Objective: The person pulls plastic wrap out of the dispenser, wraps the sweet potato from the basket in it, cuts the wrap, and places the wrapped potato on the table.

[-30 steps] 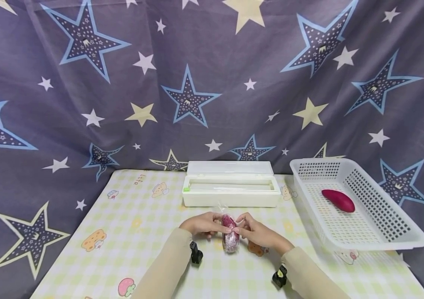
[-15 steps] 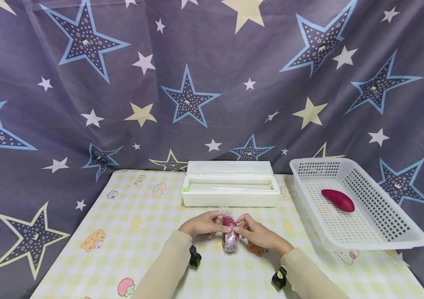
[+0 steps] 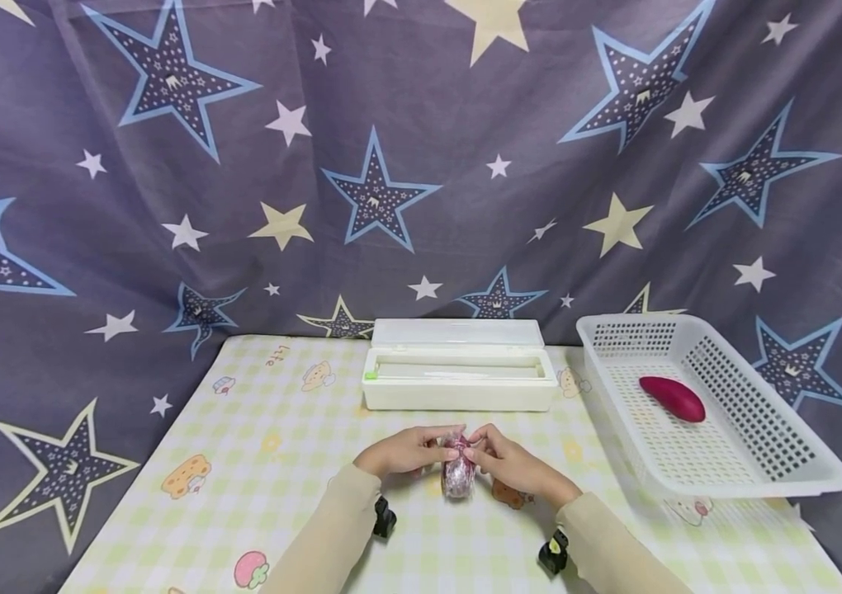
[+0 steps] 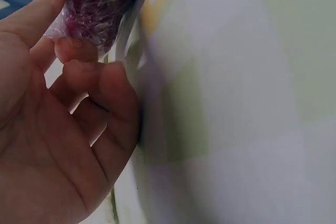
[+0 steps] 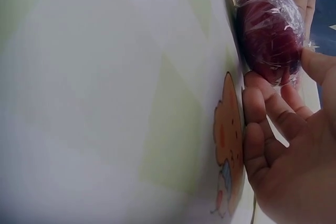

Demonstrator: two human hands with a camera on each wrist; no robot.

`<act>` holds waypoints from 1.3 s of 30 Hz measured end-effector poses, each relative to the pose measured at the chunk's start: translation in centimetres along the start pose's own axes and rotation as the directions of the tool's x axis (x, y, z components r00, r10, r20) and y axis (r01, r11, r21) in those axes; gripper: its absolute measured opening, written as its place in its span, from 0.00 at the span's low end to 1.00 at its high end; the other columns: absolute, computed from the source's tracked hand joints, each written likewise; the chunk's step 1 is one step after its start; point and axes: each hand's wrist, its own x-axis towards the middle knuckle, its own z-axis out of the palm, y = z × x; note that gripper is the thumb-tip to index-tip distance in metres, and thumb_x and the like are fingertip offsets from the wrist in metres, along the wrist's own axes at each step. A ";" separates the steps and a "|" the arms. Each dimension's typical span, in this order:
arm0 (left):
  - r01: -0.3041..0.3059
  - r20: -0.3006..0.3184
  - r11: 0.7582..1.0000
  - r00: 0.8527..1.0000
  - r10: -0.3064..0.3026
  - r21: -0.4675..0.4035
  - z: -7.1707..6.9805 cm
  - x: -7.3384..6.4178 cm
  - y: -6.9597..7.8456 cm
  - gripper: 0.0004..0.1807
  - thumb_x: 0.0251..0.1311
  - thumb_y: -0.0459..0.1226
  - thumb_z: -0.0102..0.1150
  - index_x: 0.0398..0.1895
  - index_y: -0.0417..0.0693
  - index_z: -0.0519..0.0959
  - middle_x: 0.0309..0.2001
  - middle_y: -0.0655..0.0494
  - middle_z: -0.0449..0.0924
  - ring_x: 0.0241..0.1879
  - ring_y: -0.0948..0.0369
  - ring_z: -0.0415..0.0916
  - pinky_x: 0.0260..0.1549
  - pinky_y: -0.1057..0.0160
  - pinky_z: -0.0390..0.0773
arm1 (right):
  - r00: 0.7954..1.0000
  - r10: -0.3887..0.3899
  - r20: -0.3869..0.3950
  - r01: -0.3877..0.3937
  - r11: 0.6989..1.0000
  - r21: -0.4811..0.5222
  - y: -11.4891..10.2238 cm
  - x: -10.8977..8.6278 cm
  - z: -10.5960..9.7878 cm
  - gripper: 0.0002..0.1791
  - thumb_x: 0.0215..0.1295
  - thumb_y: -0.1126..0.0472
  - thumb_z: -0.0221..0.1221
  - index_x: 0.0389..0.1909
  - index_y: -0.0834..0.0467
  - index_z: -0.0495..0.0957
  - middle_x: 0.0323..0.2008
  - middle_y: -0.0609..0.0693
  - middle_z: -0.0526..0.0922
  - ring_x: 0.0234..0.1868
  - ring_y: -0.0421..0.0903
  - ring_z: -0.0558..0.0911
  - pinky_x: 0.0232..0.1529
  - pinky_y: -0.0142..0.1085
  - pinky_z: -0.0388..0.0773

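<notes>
Left hand [image 3: 408, 450]: thumb and fingers narrowed on the wrapped item from its left side, thumb on top, index finger reaching across the far end; remaining fingers bent toward the palm

Right hand [image 3: 513, 466]: narrowed on the same item from its right side, thumb laid on top beside the left thumb, fingertips against its flank

Film-wrapped sweet potato [image 3: 458, 480]: purple-red, in crinkled, glossy clear film; held between both hands, near end toward the person, at the near middle of the table; whether it touches the cloth, cannot tell

Sleeves [image 3: 328, 528], beige, a pair; black wrist cameras [image 3: 385, 518], one per wrist

Cling-film dispenser [image 3: 458, 396]: white, long side across the table, just far of the hands; lid [image 3: 456, 332] raised at the far side; small green slider [image 3: 371, 376] at left end

Basket [image 3: 755, 490]: white perforated plastic, far right; inside, one bare sweet potato [image 3: 674, 398], magenta, lying on its side

Tablecloth [image 3: 265, 462]: green-and-white check, cartoon prints

Curtain [image 3: 421, 82]: dark purple-grey, star-patterned, behind the table
</notes>
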 end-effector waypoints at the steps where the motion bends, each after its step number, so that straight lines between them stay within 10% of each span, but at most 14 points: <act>1: -0.007 -0.007 1.000 1.000 0.007 0.026 0.0 0.0 0.0 0.32 0.69 0.56 0.57 0.74 0.67 0.66 0.23 0.52 0.74 0.18 0.62 0.66 0.25 0.61 0.73 | 1.000 -0.005 -0.012 0.005 1.000 -0.014 0.0 0.0 0.0 0.19 0.79 0.46 0.49 0.57 0.55 0.65 0.40 0.51 0.77 0.21 0.45 0.76 0.27 0.37 0.76; 6: -0.046 -0.033 0.988 0.998 0.051 0.146 0.4 -0.1 0.1 0.27 0.72 0.56 0.51 0.73 0.71 0.68 0.61 0.54 0.78 0.44 0.54 0.80 0.53 0.48 0.75 | 0.999 -0.010 -0.040 0.008 0.999 -0.034 0.0 0.1 0.0 0.18 0.78 0.46 0.50 0.56 0.55 0.66 0.39 0.50 0.77 0.30 0.48 0.79 0.34 0.40 0.77; 10: -0.105 -0.030 0.976 0.993 0.113 0.192 0.7 -0.2 0.5 0.24 0.75 0.51 0.48 0.72 0.69 0.70 0.71 0.57 0.67 0.70 0.51 0.64 0.68 0.42 0.61 | 0.999 0.001 -0.049 -0.003 1.000 -0.023 0.1 0.1 0.0 0.18 0.78 0.46 0.50 0.55 0.55 0.66 0.40 0.50 0.78 0.32 0.48 0.79 0.34 0.40 0.77; 19: -0.149 -0.085 0.968 0.982 0.169 0.201 1.4 -0.3 0.7 0.20 0.75 0.46 0.51 0.67 0.64 0.76 0.60 0.54 0.79 0.59 0.54 0.74 0.59 0.50 0.74 | 0.997 -0.001 -0.072 0.001 1.000 0.010 0.4 0.0 0.1 0.19 0.78 0.48 0.52 0.55 0.59 0.67 0.42 0.53 0.76 0.32 0.47 0.78 0.34 0.39 0.77; 27: -0.131 -0.250 0.981 0.954 0.164 0.144 1.2 -0.2 0.5 0.27 0.63 0.48 0.67 0.60 0.48 0.74 0.59 0.46 0.70 0.58 0.49 0.70 0.59 0.45 0.71 | 0.997 -0.017 -0.076 0.016 1.000 -0.005 0.6 0.2 0.0 0.38 0.77 0.47 0.53 0.78 0.59 0.51 0.70 0.63 0.62 0.63 0.59 0.71 0.61 0.56 0.71; 39: -0.160 -0.241 0.982 0.954 0.179 0.098 1.4 -0.1 0.8 0.20 0.65 0.45 0.66 0.55 0.45 0.78 0.55 0.52 0.74 0.58 0.50 0.74 0.61 0.50 0.72 | 0.998 -0.047 0.034 0.045 0.998 0.043 0.8 0.8 -0.8 0.36 0.78 0.48 0.51 0.78 0.60 0.54 0.72 0.62 0.64 0.71 0.58 0.65 0.68 0.55 0.63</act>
